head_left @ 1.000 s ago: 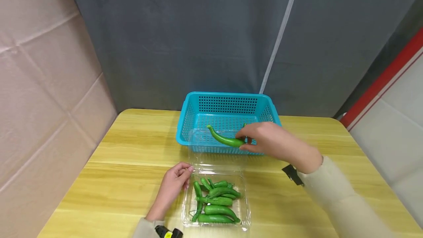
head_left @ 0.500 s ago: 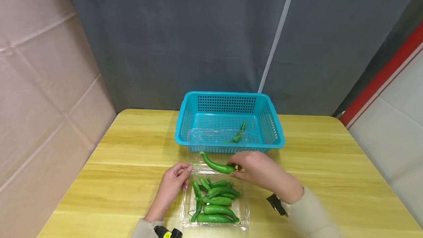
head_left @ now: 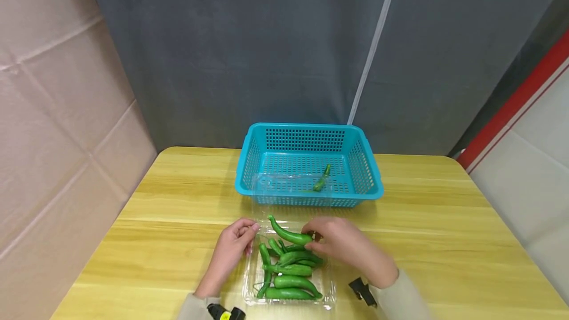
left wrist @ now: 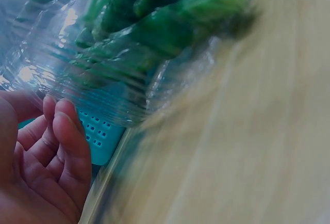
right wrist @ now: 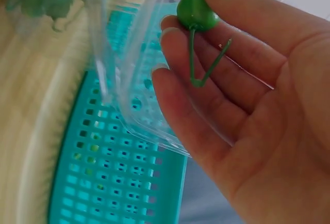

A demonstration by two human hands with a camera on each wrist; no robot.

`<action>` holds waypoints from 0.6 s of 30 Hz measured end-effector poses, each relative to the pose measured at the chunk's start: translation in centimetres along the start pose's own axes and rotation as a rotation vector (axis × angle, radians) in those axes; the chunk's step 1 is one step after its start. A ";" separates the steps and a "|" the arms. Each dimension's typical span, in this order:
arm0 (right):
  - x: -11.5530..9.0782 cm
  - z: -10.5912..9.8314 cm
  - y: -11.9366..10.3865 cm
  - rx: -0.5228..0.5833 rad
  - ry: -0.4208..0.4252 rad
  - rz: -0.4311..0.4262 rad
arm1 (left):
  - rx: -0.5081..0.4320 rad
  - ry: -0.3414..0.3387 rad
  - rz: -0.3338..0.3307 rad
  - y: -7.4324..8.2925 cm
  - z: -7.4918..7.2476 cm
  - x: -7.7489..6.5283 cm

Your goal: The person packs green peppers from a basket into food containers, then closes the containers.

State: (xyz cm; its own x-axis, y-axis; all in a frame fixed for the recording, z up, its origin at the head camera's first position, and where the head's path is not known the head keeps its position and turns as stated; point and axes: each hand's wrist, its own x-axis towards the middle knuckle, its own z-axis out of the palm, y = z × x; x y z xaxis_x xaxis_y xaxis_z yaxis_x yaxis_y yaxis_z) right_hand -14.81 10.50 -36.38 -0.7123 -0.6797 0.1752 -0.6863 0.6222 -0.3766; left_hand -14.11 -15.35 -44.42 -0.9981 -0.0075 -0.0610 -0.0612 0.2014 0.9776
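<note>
My right hand (head_left: 333, 238) pinches a curved green chili pepper (head_left: 286, 233) near its stem end, over the far part of a clear plastic clamshell box (head_left: 326, 290). In the right wrist view the pepper's blunt end (right wrist: 198, 15) sits between thumb and fingers, its bent stem hanging down. Several green peppers (head_left: 293, 269) lie in the box's near half. The raised lid leans toward the basket. With thumb and fingertips, my left hand (head_left: 233, 241) pinches the box's left edge near the hinge; in the left wrist view its fingertips (left wrist: 64, 113) meet the ribbed plastic.
A turquoise perforated basket (head_left: 375, 181) stands at the back of the wooden table (head_left: 178, 201), just behind the lid. A green pepper (head_left: 323, 179) lies inside it. A dark grey curtain (head_left: 249, 53) hangs behind the table.
My right hand has carried the pepper from over the basket back and down to above the box. The pepper left in the basket now shows. My left hand stays where it was.
</note>
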 end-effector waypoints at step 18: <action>0.1 2.3 -0.4 -0.089 0.014 0.014 | 0.002 0.012 -0.004 -0.2 0.0 0.2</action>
State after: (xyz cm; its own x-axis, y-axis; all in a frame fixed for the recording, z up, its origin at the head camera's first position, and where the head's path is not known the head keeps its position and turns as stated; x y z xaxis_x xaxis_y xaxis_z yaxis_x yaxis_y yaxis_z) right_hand -14.26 9.29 -38.29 -0.7237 -0.6653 0.1837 -0.6860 0.6642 -0.2970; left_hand -14.35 -15.43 -44.59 -0.9979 -0.0195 -0.0622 -0.0649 0.2035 0.9769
